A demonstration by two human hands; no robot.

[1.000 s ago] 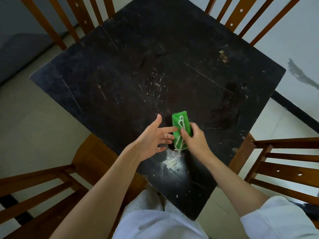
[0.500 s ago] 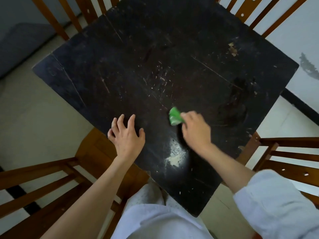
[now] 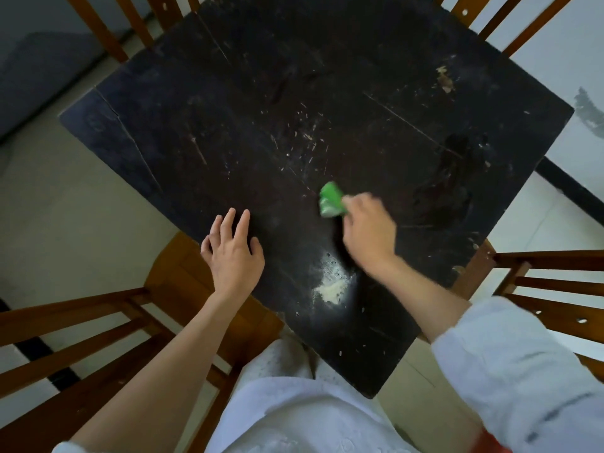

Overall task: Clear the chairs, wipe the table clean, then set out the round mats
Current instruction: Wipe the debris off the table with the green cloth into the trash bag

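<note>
A dark, scratched square table (image 3: 202, 132) stands corner-on to the person on a pale tiled floor, with wooden chairs (image 3: 75, 325) drawn up at its near-left, near-right and far edges. The right hand (image 3: 367, 232) grips a bunched green cloth (image 3: 330, 200) against the tabletop a little toward the near corner from the middle, fingers curled round it so only the cloth's far end shows. The left hand (image 3: 233, 251) rests flat near the near-left edge, fingers straight and spread, holding nothing and seemingly bracing the body. A pale powdery smear (image 3: 333, 282) lies between the cloth and the near corner, just beside the right wrist, and fine light flecks are scattered around the table's middle. The step in hand appears to be the wiping. To do it well, the cloth should probably be opened out for more contact and drawn in overlapping strokes from the far edges toward the near corner, gathering the flecks and the powder into one heap rather than spreading them, with firm pressure on the smear. The right hand and cloth are blurred, so the exact finger hold is hard to read. Which marks are dirt and which are worn finish cannot be told. No round mats are in view, and the chairs are cut off by the frame.
</note>
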